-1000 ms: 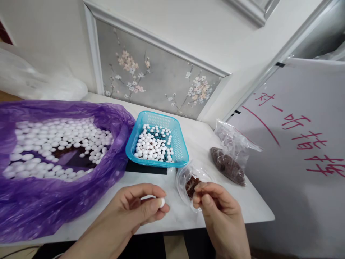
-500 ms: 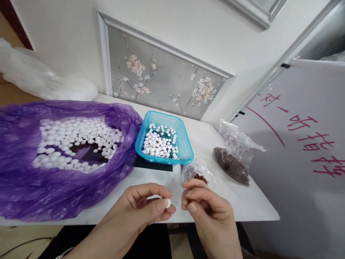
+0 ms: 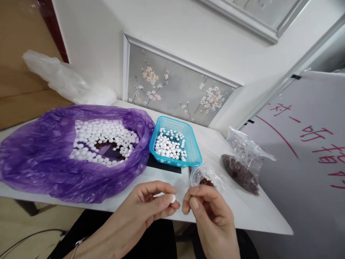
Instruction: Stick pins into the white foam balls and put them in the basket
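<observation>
Between thumb and fingers my left hand [image 3: 153, 205] pinches a small white ball [image 3: 173, 198]. Just to its right, and apart from it, my right hand [image 3: 210, 212] has thumb and index finger pressed together; anything between those tips is too small to make out. Beyond the hands stands a blue basket [image 3: 194, 151] with many white balls inside. On the left lies an open purple bag [image 3: 54, 169] holding many more white balls [image 3: 99, 129]. A small clear bag of reddish-brown bits [image 3: 207, 182] sits right behind my right hand.
A clear bag of dark brown material [image 3: 239, 174] lies on the right of the white table [image 3: 258, 216]. A whiteboard [image 3: 309, 180] with red writing stands at the right. Behind the table is a wall with a floral panel [image 3: 175, 86]; a whitish plastic bag [image 3: 67, 82] is at back left.
The view has shifted, so the table and its objects appear further right. My right thumb and index finger are closer together; the white ball stays in my left hand.
</observation>
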A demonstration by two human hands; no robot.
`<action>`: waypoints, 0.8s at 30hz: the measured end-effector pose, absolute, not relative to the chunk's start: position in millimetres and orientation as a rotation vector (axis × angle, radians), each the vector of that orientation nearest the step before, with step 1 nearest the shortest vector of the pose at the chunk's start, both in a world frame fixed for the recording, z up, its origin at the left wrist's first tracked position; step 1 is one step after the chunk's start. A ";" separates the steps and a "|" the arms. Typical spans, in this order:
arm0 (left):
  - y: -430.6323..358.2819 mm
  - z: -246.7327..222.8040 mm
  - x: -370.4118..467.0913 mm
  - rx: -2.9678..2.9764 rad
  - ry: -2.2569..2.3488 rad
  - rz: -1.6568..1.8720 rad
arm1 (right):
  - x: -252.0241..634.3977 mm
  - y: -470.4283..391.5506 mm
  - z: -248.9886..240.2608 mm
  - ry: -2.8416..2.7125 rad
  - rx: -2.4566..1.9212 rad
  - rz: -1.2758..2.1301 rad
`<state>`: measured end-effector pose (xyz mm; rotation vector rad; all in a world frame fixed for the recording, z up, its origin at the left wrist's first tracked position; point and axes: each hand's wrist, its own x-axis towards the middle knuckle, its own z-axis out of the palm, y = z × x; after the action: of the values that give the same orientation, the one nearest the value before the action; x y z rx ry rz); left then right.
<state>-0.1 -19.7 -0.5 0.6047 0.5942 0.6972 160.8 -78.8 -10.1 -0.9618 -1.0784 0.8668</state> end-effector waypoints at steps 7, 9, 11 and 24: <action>-20.4 -1.3 -4.4 0.607 0.582 0.740 | 160.8 -78.9 -17.3 -1.127 -0.927 0.891; -21.1 0.0 -4.9 0.610 0.590 0.765 | 158.0 -80.1 -16.7 -1.111 -0.912 0.910; -21.6 1.1 -5.2 0.609 0.584 0.783 | 153.6 -81.2 -13.9 -1.047 -0.943 0.931; -19.9 -7.3 -12.2 0.479 0.487 0.774 | 141.2 -81.3 -5.9 -0.983 -0.987 0.957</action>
<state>-12.2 -19.9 -7.3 0.4793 0.4870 0.7739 141.2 -81.3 -5.9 -0.9869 -0.9825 0.9574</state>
